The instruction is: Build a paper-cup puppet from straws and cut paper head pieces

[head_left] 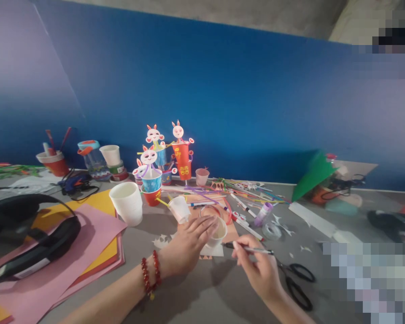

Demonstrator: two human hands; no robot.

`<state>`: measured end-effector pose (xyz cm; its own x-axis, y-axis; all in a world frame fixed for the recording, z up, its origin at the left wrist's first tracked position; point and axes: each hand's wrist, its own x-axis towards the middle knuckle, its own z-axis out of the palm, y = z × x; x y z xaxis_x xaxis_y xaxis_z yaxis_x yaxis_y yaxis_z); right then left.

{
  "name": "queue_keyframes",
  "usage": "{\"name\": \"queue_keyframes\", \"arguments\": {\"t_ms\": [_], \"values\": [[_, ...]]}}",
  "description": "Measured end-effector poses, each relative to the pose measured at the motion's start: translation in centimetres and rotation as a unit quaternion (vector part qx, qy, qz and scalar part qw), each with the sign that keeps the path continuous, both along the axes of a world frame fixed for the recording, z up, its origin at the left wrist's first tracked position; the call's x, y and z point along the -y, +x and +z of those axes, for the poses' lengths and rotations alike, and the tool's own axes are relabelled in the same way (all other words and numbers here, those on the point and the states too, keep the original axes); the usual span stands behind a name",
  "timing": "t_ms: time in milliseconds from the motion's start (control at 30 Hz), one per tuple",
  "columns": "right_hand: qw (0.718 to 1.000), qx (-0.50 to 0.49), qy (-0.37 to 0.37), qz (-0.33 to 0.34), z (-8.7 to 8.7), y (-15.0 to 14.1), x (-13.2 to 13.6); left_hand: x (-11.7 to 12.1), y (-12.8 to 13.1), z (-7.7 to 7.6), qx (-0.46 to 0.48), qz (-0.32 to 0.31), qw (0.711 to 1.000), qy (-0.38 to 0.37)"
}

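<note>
Lower centre: left hand [192, 238] palm down, fingers straight and pressed together, laid over the left side of a pale cup [220, 233]. Thumb hidden; cannot tell whether it grips. Red bead bracelet [156, 265] at that wrist. Right hand [256, 265], right of centre, pinches a pen [261, 250], tip pointing at the cup's foot; contact unclear. Cup seems upright, with white paper [218, 251] showing below it.

Stage: looks early for this piece. No mark made out on the paper, no trimming on the cup; if a line is being drawn, it is probably just begun. Scissors [285, 268], lower right, lie unheld, so any cutting here seems still to come.

Surface: grey tabletop [202, 297], well littered. Left side: pink sheets [97, 220] over yellow, black headset-like object [54, 247] on top. Left of centre, a larger white cup [126, 203]. Right of centre, tape roll [272, 230], purple-topped tube [263, 214], scattered offcuts.

Farther, centre: rabbit-faced figures [149, 156] on red and blue cups, with faces and ears in place; I judge these done or nearly so. Coloured sticks [256, 191] to their right.

Back: blue panel [202, 90] across the frame; bare grey wall along the top edge.
</note>
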<state>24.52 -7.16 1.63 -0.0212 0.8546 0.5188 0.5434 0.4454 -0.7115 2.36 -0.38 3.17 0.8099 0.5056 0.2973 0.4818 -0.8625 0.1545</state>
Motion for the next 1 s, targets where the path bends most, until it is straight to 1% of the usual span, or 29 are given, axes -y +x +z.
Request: {"name": "queue_keyframes", "arguments": {"t_ms": [100, 200, 300, 367, 467, 567, 700, 833, 900, 1000], "values": [[0.993, -0.114, -0.033, -0.006, 0.3, 1.3, -1.2, 0.1, 0.1, 0.3, 0.002, -0.004, 1.000, -0.013], [0.984, -0.162, -0.075, 0.015, 0.2, 1.9, -3.2, 0.4, 0.2, 0.8, 0.002, -0.001, 1.000, -0.026], [0.982, -0.150, -0.111, 0.042, -0.2, 1.8, -5.0, 0.4, 0.2, 1.2, 0.001, 0.003, 0.999, -0.032], [0.986, -0.120, -0.103, 0.054, -0.5, 1.4, -5.9, 0.3, 0.3, 1.5, -0.003, 0.004, 0.999, -0.033], [0.992, -0.087, -0.072, 0.065, -0.9, 0.6, -6.4, 0.1, 0.3, 1.8, -0.007, 0.007, 0.999, -0.031], [0.990, -0.099, -0.075, 0.074, -0.9, 0.1, -6.7, -0.3, 0.3, 1.9, -0.005, 0.015, 1.000, -0.023], [0.981, -0.135, -0.124, 0.066, -0.6, 0.7, -7.7, -0.6, 0.4, 1.7, 0.003, 0.023, 1.000, -0.010], [0.966, -0.158, -0.196, 0.056, -0.6, 1.6, -10.2, -0.7, 0.5, 1.8, 0.005, 0.018, 1.000, -0.001], [0.959, -0.166, -0.226, 0.049, -0.7, 1.6, -11.4, -0.8, 0.6, 1.8, 0.004, 0.014, 1.000, 0.001], [0.948, -0.169, -0.266, 0.051, -0.8, 0.8, -12.5, -0.9, 0.5, 1.8, 0.004, 0.013, 1.000, 0.007]]}}
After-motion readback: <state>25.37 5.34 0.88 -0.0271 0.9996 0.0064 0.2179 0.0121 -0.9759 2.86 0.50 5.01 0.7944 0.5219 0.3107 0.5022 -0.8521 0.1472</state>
